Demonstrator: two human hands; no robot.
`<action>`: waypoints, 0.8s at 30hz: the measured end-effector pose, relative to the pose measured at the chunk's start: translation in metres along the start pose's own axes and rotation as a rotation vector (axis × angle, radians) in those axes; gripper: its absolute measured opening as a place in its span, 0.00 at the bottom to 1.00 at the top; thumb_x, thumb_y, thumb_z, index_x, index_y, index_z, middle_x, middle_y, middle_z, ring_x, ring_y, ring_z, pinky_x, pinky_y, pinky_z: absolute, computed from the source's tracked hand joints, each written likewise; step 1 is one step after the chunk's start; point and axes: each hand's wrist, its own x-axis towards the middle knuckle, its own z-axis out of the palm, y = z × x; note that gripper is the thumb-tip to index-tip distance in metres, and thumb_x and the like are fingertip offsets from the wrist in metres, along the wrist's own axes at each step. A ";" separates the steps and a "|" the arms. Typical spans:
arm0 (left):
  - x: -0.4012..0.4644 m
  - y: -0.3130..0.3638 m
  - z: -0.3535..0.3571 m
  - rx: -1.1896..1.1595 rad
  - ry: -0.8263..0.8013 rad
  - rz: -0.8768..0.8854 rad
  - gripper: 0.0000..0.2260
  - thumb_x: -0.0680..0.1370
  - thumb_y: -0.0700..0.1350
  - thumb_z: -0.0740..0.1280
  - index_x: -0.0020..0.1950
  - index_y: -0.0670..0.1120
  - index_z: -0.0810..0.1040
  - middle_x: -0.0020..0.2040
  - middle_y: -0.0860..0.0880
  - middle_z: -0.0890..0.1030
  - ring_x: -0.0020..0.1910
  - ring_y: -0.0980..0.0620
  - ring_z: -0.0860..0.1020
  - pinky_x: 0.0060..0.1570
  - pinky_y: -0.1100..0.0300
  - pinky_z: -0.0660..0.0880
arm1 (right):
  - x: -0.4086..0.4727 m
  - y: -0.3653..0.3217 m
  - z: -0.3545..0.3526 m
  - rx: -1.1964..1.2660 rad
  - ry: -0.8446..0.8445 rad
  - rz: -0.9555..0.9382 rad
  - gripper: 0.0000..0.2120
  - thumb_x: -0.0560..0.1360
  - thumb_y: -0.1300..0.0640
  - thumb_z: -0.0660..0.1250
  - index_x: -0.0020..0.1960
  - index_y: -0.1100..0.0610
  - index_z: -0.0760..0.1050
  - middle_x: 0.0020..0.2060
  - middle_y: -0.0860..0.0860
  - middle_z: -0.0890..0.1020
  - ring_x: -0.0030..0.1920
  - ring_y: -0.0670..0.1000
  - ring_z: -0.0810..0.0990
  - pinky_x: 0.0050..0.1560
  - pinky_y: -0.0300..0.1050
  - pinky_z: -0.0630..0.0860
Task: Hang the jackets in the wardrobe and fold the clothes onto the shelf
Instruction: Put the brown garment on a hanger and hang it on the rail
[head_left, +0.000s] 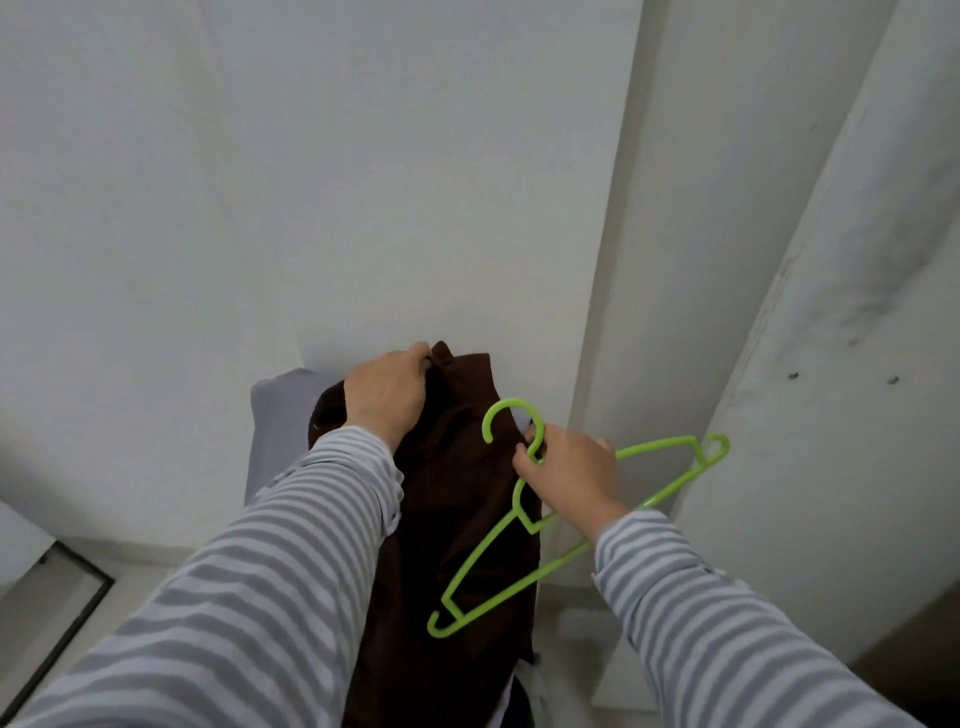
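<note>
one dark brown jacket hangs lengthwise, top gripped by left hand. right hand fingers grip one green hanger, hook pointing far-left, bar slanting near-left to far-right.

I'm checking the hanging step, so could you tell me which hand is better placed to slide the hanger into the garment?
Probably the right hand: it already grips the lime-green plastic hanger, while the left hand pinches the dark brown garment.

Dim, flat, slightly soft light; wide-angle edges bend, perhaps faintly blurred.
</note>
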 end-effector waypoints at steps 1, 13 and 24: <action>-0.004 0.001 -0.007 -0.069 -0.016 -0.024 0.11 0.82 0.49 0.53 0.55 0.50 0.74 0.49 0.43 0.81 0.49 0.40 0.78 0.48 0.50 0.72 | -0.002 0.000 -0.006 -0.009 0.017 0.010 0.12 0.76 0.45 0.58 0.46 0.50 0.77 0.42 0.50 0.83 0.49 0.55 0.80 0.53 0.49 0.68; -0.059 0.059 -0.072 -0.270 -0.031 0.027 0.12 0.80 0.51 0.59 0.55 0.50 0.80 0.55 0.45 0.81 0.56 0.42 0.77 0.51 0.54 0.72 | -0.065 0.032 -0.094 0.119 0.036 0.182 0.10 0.74 0.48 0.61 0.42 0.51 0.79 0.39 0.50 0.82 0.46 0.56 0.80 0.45 0.45 0.71; -0.117 0.140 -0.109 -0.466 -0.045 0.078 0.12 0.80 0.49 0.59 0.54 0.49 0.81 0.55 0.47 0.82 0.56 0.44 0.77 0.51 0.57 0.71 | -0.138 0.094 -0.172 0.548 0.052 0.248 0.13 0.75 0.46 0.68 0.41 0.56 0.78 0.31 0.49 0.75 0.35 0.48 0.73 0.37 0.42 0.67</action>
